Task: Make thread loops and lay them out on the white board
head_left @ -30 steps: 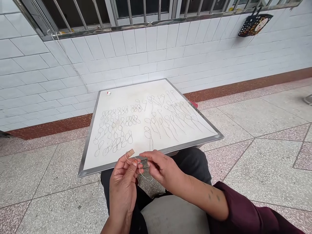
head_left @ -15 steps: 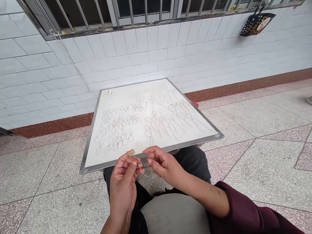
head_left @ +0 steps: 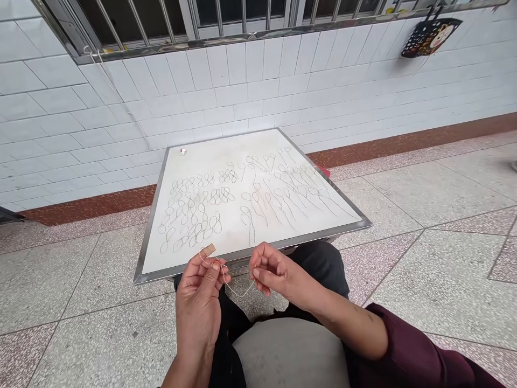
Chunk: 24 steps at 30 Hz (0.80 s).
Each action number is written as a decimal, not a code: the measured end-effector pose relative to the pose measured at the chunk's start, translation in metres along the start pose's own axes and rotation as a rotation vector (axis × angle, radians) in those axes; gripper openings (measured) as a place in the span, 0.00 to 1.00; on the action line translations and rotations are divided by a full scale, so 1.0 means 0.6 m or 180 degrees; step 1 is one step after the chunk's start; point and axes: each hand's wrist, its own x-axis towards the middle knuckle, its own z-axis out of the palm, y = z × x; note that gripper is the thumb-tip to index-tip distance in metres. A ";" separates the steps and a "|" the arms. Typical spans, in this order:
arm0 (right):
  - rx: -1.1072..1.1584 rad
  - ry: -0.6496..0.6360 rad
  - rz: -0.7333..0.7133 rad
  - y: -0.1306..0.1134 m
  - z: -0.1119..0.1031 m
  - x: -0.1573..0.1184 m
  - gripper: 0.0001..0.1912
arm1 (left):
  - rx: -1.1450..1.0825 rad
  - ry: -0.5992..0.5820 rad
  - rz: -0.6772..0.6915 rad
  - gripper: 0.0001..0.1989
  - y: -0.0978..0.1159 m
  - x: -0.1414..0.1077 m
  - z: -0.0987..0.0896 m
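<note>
Between my two hands a thin pale wire or cord [head_left: 241, 296] hangs in a slack curve; I cannot tell which material it is. My left hand [head_left: 201, 288] pinches it between thumb and fingers, and part of it loops around the forefinger. A tan strip like tape [head_left: 208, 249] wraps that fingertip. My right hand [head_left: 274, 272] closes thumb and forefinger on the other end. Both hands are just off the front edge of a white board table [head_left: 258, 248] with a grey rim. On it lie many thin looped pieces [head_left: 210, 223], figure-eights at left and single loops with long tails [head_left: 283, 210] at right.
A small white and red object [head_left: 183, 152] sits at the table's far left corner. Behind stands a white tiled wall [head_left: 226, 97] with a barred window [head_left: 230, 16]. A dark basket [head_left: 430, 39] hangs at upper right. My knees [head_left: 323, 264] are under the table edge.
My hands have moved apart, the left one slightly left and the right one slightly right. The right fingers have closed on the cord's end, and its slack now spans both hands.
</note>
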 end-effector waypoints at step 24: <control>-0.4493 0.0166 -0.2122 0.064 -0.001 -0.017 0.23 | 0.0209 0.0483 0.0636 0.15 -0.015 0.028 0.005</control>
